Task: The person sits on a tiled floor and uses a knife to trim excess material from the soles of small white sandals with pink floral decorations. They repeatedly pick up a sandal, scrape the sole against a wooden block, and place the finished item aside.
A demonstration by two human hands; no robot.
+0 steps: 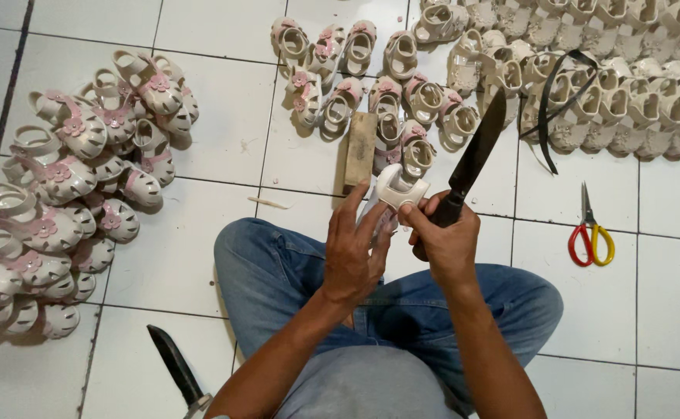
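I sit on a white tiled floor in blue jeans. My left hand [353, 252] holds a small cream sandal [396, 188] from behind, fingers spread along its side. My right hand [443, 239] grips the handle of a long dark knife [476, 151], blade pointing up and to the right; its thumb rests against the sandal. The two hands meet just above my knees.
A heap of cream sandals with pink flowers [61, 194] lies at the left. More pairs [355, 74] and plain cream ones [611, 70] fill the top. A wooden block [360, 147], red-and-yellow scissors [590, 237], a black strap [557, 101] and a second knife [176, 365] lie on the floor.
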